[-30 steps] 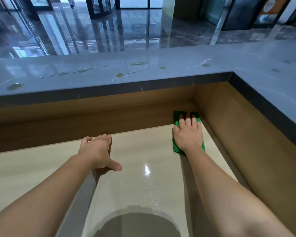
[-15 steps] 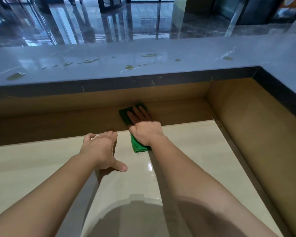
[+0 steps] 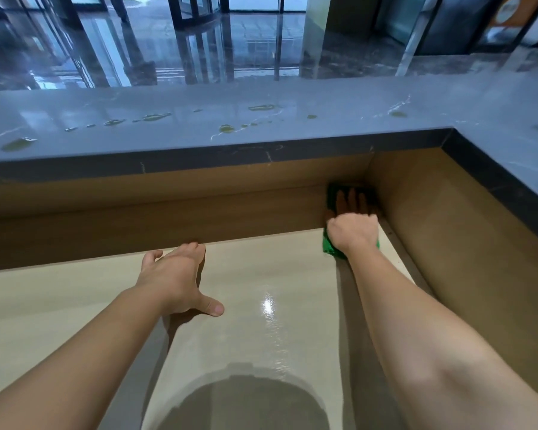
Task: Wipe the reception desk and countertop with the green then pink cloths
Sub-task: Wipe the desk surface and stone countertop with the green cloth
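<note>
The green cloth (image 3: 331, 197) is pressed against the brown wooden back panel (image 3: 168, 218) in the far right corner of the beige desk (image 3: 261, 274). My right hand (image 3: 353, 226) lies flat on the cloth, fingers pointing up the panel, and covers most of it. A green edge shows at the hand's left and below the wrist. My left hand (image 3: 176, 277) rests on the desk near its back edge, fingers spread, holding nothing. The raised grey stone countertop (image 3: 261, 97) carries several yellowish wet spots (image 3: 227, 129). No pink cloth is in view.
The countertop turns toward me along the right, with a dark edge (image 3: 494, 184) above a brown side panel (image 3: 448, 243). A glossy dark lobby floor (image 3: 199, 51) lies beyond the counter. My head's shadow (image 3: 246, 398) falls on the near desk.
My right hand slid the green cloth left along the back panel to mid-desk, then back right into the corner. My left hand stayed planted on the desk.
</note>
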The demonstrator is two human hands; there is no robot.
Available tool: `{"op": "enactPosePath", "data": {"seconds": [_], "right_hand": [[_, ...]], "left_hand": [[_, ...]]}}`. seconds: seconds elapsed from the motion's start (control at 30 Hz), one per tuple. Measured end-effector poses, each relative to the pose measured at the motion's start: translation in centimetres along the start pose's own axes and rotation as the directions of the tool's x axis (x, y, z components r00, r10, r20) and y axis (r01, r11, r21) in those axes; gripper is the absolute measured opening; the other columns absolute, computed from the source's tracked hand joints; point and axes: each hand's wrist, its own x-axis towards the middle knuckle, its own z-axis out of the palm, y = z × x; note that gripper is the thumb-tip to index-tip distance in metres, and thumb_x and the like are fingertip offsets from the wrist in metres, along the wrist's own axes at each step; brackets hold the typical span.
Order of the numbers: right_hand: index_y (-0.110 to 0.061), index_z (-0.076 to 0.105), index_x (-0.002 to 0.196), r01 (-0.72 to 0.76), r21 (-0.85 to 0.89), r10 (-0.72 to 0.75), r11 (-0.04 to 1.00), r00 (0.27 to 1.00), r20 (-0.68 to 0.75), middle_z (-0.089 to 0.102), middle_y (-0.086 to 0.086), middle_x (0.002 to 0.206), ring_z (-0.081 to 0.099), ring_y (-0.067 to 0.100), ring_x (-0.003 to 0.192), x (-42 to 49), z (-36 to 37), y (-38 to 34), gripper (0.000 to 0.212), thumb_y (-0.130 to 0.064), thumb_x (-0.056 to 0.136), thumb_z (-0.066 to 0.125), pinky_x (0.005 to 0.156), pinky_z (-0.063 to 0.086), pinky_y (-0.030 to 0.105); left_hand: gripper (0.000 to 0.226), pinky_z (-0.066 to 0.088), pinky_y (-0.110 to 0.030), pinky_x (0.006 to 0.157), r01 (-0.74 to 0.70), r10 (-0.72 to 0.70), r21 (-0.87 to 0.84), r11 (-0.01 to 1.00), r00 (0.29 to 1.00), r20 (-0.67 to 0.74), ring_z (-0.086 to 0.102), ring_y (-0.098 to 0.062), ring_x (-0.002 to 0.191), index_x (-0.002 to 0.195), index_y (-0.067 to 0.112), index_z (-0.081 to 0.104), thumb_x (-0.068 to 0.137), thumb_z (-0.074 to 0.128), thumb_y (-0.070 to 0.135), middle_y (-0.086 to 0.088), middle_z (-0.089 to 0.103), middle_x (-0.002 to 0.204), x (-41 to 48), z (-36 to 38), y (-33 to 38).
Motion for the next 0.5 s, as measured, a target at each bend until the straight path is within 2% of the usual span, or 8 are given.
{"op": "enactPosePath", "data": {"seconds": [0.07, 0.13, 0.2, 0.3, 0.4, 0.5], "right_hand": [[-0.022, 0.001, 0.156, 0.059, 0.017, -0.059, 0.998, 0.998, -0.002, -0.006, 0.002, 0.163, -0.003, 0.022, 0.151, -1.1, 0.2, -3.0, 0.061, -0.036, 0.102, 0.024, 0.120, 0.010, 0.039], [-0.022, 0.003, 0.156, 0.204, 0.054, -0.204, 0.977, 0.979, 0.002, -0.006, 0.001, 0.163, -0.003, 0.021, 0.150, -2.8, 0.4, -7.0, 0.061, -0.034, 0.101, 0.024, 0.121, 0.005, 0.039], [-0.023, 0.006, 0.156, 0.359, 0.081, -0.360, 0.930, 0.933, -0.002, -0.006, -0.001, 0.163, -0.004, 0.020, 0.150, -5.0, 0.7, -11.2, 0.059, -0.035, 0.101, 0.022, 0.121, 0.004, 0.039], [-0.028, 0.014, 0.155, 0.526, 0.080, -0.526, 0.846, 0.850, -0.023, 0.002, -0.004, 0.163, 0.000, 0.019, 0.151, -7.4, 1.1, -14.6, 0.056, -0.043, 0.102, 0.017, 0.120, 0.011, 0.041], [-0.028, 0.026, 0.153, 0.576, 0.100, -0.579, 0.811, 0.815, -0.001, 0.019, -0.001, 0.161, 0.017, 0.020, 0.149, -7.2, 0.6, -13.5, 0.053, -0.044, 0.102, 0.019, 0.111, 0.026, 0.040], [-0.023, 0.046, 0.141, 0.501, 0.113, -0.506, 0.858, 0.862, 0.017, 0.032, 0.003, 0.157, 0.030, 0.021, 0.143, -6.2, -0.1, -9.8, 0.050, -0.041, 0.102, 0.020, 0.097, 0.034, 0.037]], "left_hand": [[0.114, 0.010, -0.038, 0.114, -0.004, 0.004, -0.006, 1.000, 1.000, -0.003, 0.018, -0.008, 0.144, 0.146, 0.026, 0.023, 0.055, 0.069, 0.077, 0.011, 0.025, 0.155, 0.0, 0.0, 0.1], [0.112, 0.011, -0.038, 0.113, -0.006, 0.006, -0.004, 1.000, 1.000, -0.004, 0.023, -0.009, 0.142, 0.145, 0.025, 0.026, 0.055, 0.069, 0.077, 0.010, 0.030, 0.152, 0.0, 0.0, 0.1], [0.113, 0.011, -0.039, 0.113, -0.009, 0.009, 0.005, 1.000, 1.000, -0.002, 0.023, -0.010, 0.142, 0.145, 0.024, 0.025, 0.056, 0.069, 0.078, 0.009, 0.029, 0.152, 0.1, 0.0, 0.0], [0.116, 0.011, -0.042, 0.114, -0.011, 0.010, 0.015, 1.000, 1.000, 0.007, 0.018, -0.010, 0.144, 0.148, 0.023, 0.021, 0.057, 0.067, 0.078, 0.009, 0.025, 0.155, 0.2, 0.1, -0.1], [0.122, 0.008, -0.044, 0.115, -0.006, 0.006, 0.015, 1.000, 1.000, 0.025, 0.012, -0.010, 0.147, 0.151, 0.023, 0.013, 0.057, 0.066, 0.080, 0.008, 0.017, 0.159, 0.3, 0.1, -0.4], [0.124, 0.005, -0.045, 0.116, 0.000, -0.001, 0.017, 1.000, 0.999, 0.045, 0.007, -0.010, 0.147, 0.153, 0.023, 0.009, 0.058, 0.065, 0.080, 0.008, 0.011, 0.161, 0.2, 0.1, -0.3]]}}
